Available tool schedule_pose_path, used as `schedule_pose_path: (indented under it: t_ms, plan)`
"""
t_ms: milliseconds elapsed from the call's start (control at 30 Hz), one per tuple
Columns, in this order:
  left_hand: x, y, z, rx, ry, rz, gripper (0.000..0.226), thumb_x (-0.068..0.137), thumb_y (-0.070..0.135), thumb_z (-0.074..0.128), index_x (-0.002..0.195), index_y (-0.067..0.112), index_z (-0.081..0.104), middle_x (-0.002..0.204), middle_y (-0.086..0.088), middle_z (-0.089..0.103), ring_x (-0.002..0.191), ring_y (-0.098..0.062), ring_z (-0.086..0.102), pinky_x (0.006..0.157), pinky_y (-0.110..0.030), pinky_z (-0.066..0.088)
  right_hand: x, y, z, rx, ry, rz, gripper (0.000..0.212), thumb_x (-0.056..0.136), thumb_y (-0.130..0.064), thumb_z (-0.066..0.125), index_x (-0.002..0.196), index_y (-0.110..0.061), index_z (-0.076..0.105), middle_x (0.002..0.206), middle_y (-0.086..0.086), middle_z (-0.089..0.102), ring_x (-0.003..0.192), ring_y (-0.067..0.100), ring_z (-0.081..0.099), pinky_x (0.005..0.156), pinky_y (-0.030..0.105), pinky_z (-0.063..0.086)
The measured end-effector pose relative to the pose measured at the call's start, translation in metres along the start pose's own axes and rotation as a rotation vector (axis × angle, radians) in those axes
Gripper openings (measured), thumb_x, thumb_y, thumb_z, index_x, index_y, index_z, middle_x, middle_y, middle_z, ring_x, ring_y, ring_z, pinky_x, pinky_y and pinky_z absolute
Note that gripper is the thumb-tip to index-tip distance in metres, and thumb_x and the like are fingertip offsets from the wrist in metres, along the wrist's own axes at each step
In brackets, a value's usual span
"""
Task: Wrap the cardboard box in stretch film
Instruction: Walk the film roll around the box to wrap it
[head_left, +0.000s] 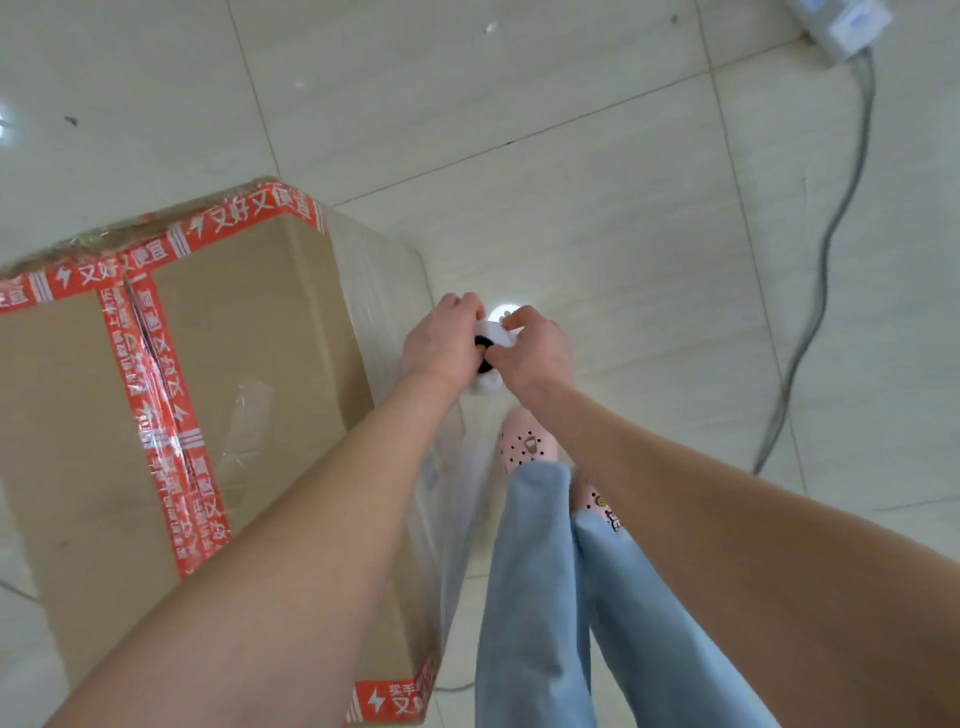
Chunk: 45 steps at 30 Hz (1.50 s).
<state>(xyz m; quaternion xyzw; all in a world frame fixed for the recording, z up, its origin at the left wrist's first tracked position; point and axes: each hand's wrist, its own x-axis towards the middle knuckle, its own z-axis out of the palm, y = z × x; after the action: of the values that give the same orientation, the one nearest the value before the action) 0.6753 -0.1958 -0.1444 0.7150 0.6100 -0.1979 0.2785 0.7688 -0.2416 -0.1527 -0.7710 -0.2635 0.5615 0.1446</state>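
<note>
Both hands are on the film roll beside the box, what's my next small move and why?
Probably carry the film roll round the far corner of the cardboard box, kept taut: left hand and right hand grip it, and stretch film already covers this side.

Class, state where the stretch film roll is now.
The roll sits mid head view, gripped between left hand and right hand, right of the cardboard box.

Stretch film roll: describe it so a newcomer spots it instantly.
The red-taped cardboard box fills the left. Off its right side, the left hand and right hand grip the stretch film roll: small, white, dark-cored, the only thing held.
</note>
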Motion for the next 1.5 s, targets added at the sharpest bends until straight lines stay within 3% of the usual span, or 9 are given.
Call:
schedule_pose_path:
  t_ms: [233, 400, 467, 633, 767, 900, 1067, 1333, 1500]
  plan:
    - [0.022, 0.006, -0.019, 0.147, -0.009, 0.146, 0.014, 0.084, 0.012, 0.053, 0.098, 0.012, 0.055, 0.099, -0.007, 0.055, 0.088, -0.03, 0.058, 0.064, -0.032, 0.04, 0.015, -0.015, -0.008, -0.085, 0.009, -0.007, 0.035, 0.078, -0.022, 0.062, 0.114, -0.022, 0.059, 0.111, 0.003, 0.061, 0.087, 0.021, 0.06, 0.064, 0.026, 0.041]
    - [0.037, -0.002, -0.032, -0.098, 0.018, -0.091, 0.003, 0.079, 0.013, 0.052, 0.077, 0.014, 0.05, 0.077, -0.001, 0.052, 0.074, -0.026, 0.051, 0.056, -0.029, 0.035, 0.025, -0.043, -0.01, -0.15, 0.071, -0.043, 0.039, 0.083, -0.021, 0.053, 0.121, -0.027, 0.056, 0.12, 0.0, 0.051, 0.098, 0.024, 0.059, 0.081, 0.035, 0.05]
    - [0.043, -0.007, -0.037, -0.252, 0.032, -0.252, 0.015, 0.078, 0.017, 0.054, 0.068, 0.016, 0.043, 0.069, 0.001, 0.05, 0.069, -0.025, 0.05, 0.049, -0.027, 0.031, 0.031, -0.054, -0.007, -0.132, 0.092, -0.03, 0.04, 0.086, -0.021, 0.054, 0.126, -0.025, 0.05, 0.123, 0.002, 0.048, 0.097, 0.026, 0.058, 0.081, 0.035, 0.049]
    - [0.05, -0.032, -0.047, -0.443, 0.003, -0.427, 0.026, 0.075, 0.029, 0.057, 0.083, 0.005, 0.059, 0.087, -0.012, 0.068, 0.08, -0.031, 0.065, 0.055, -0.026, 0.04, 0.045, -0.082, 0.007, 0.014, 0.06, 0.029, 0.037, 0.084, -0.021, 0.059, 0.12, -0.023, 0.052, 0.115, 0.005, 0.056, 0.094, 0.027, 0.059, 0.073, 0.034, 0.05]
    - [0.056, -0.041, -0.065, -0.179, -0.04, -0.191, 0.031, 0.085, 0.022, 0.058, 0.112, 0.007, 0.051, 0.112, -0.011, 0.056, 0.1, -0.031, 0.058, 0.068, -0.034, 0.041, 0.046, -0.092, 0.02, 0.023, 0.043, 0.04, 0.032, 0.083, -0.015, 0.058, 0.114, -0.023, 0.055, 0.111, 0.007, 0.058, 0.088, 0.027, 0.061, 0.067, 0.032, 0.05]
    - [0.068, -0.037, -0.08, 0.195, -0.02, 0.198, 0.028, 0.089, 0.016, 0.054, 0.116, 0.013, 0.049, 0.114, -0.008, 0.05, 0.1, -0.029, 0.056, 0.067, -0.037, 0.042, 0.048, -0.096, 0.022, 0.033, 0.04, 0.03, 0.03, 0.083, -0.012, 0.056, 0.111, -0.021, 0.056, 0.108, 0.009, 0.061, 0.083, 0.025, 0.061, 0.063, 0.029, 0.045]
    - [0.081, -0.029, -0.088, 0.295, -0.028, 0.232, 0.02, 0.091, 0.017, 0.048, 0.11, 0.011, 0.053, 0.108, -0.01, 0.053, 0.097, -0.031, 0.056, 0.065, -0.035, 0.036, 0.053, -0.094, 0.022, -0.008, 0.033, 0.009, 0.029, 0.08, -0.011, 0.057, 0.108, -0.021, 0.059, 0.109, 0.006, 0.06, 0.08, 0.023, 0.059, 0.061, 0.027, 0.04]
    - [0.095, -0.045, -0.092, -0.247, 0.043, -0.251, 0.009, 0.081, 0.019, 0.057, 0.082, 0.012, 0.052, 0.092, -0.008, 0.063, 0.09, -0.03, 0.059, 0.063, -0.03, 0.038, 0.068, -0.12, 0.016, -0.046, 0.009, 0.063, 0.045, 0.082, -0.023, 0.058, 0.125, -0.023, 0.047, 0.121, 0.006, 0.052, 0.097, 0.029, 0.06, 0.077, 0.034, 0.05]
    - [0.102, -0.041, -0.1, -0.51, 0.031, -0.455, 0.02, 0.083, 0.029, 0.057, 0.073, 0.015, 0.048, 0.088, -0.008, 0.067, 0.085, -0.029, 0.065, 0.065, -0.032, 0.047, 0.096, -0.158, 0.003, -0.187, -0.06, -0.108, 0.047, 0.085, -0.009, 0.048, 0.129, -0.025, 0.053, 0.124, 0.005, 0.056, 0.108, 0.027, 0.056, 0.085, 0.035, 0.05]
